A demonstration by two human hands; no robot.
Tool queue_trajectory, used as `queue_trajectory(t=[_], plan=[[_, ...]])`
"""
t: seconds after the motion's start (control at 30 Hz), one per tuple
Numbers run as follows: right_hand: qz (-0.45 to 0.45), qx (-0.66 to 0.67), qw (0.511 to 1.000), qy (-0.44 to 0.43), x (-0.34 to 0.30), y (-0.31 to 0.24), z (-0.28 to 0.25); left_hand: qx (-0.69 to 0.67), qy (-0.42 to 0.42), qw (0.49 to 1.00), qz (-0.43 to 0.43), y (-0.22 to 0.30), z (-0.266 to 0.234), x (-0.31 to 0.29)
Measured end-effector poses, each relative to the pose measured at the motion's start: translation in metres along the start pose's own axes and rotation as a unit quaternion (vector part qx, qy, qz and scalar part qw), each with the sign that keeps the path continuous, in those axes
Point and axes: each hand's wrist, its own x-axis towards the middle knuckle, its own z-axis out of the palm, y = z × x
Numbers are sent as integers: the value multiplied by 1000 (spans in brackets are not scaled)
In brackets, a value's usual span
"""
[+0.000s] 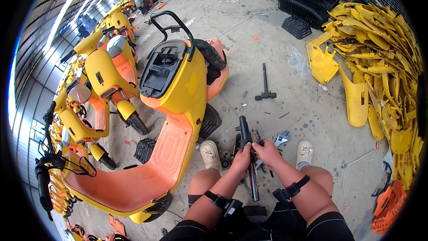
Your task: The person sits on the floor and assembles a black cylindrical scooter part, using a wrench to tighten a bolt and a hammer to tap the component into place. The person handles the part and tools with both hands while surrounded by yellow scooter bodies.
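Note:
Between my knees, a black tube with a shiny metal lower end (254,185) points away from me. My left hand (243,157) is closed around its middle. Beside it my right hand (266,151) is also closed, thumb close to the left thumb, at a dark metal piece (257,136) by the tube whose kind I cannot make out. An adjustable wrench (282,139) lies on the floor just beyond the right hand. More dark parts (226,160) sit left of the tube, partly hidden. Farther ahead lies a T-shaped dark metal part (265,90).
A yellow and orange scooter (187,78) stands close on my left, with several more behind it. Yellow body panels (374,58) are heaped at the right, orange ones (388,207) below. Black baskets (301,4) are stacked at the back. A person (141,1) sits far off.

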Motion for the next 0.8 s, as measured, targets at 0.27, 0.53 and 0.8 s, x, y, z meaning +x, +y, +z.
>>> queue_trajectory(t=[0.27,0.53,0.8], plan=[[-7,34,999,19,2,-1,-4,-27,14,1000,7,-7,0,10],[-9,24,999,23,8,-9,-14,-105,47,993,-20,6,0,6],[-10,30,999,16,6,-17,-3,-78,40,996,-5,0,-3,14]])
